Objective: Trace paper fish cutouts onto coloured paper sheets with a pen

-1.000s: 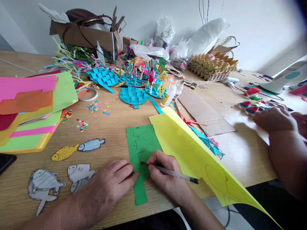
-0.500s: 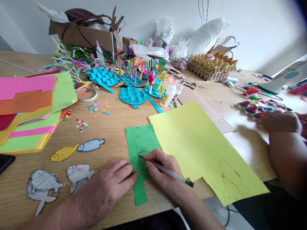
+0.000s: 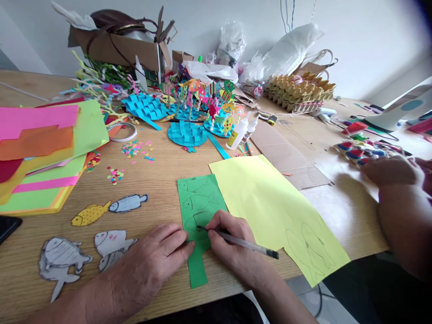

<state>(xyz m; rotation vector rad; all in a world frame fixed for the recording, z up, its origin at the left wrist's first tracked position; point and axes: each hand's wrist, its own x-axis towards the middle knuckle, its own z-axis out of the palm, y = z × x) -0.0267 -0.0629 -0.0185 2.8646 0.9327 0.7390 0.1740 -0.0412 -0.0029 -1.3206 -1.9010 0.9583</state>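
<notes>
My right hand (image 3: 232, 245) is closed round a pen (image 3: 249, 244), whose tip touches the green paper (image 3: 198, 263). Fish outlines are drawn on that paper, one above another. My left hand (image 3: 151, 258) lies flat at the paper's left edge, fingers stretched out. Right of the green sheet is a large yellow paper (image 3: 263, 198) with two fish outlines near its lower corner. To the left lie a yellow paper fish (image 3: 90, 214), a blue-grey one (image 3: 128, 204) and several white ones, among them a striped fish (image 3: 64, 255).
Coloured sheets (image 3: 40, 130) are stacked at the left, near a tape roll (image 3: 123, 132). Glue bottles (image 3: 237, 133) and blue woven pieces (image 3: 187, 134) stand behind. At the right, another person's hand (image 3: 393, 171) touches small coloured items. A phone (image 3: 8, 228) lies far left.
The pen tip has moved slightly right and down on the green paper, with my right hand. The yellow paper's far corner and lower right corner have shifted, uncovering more cardboard. My left hand stays put.
</notes>
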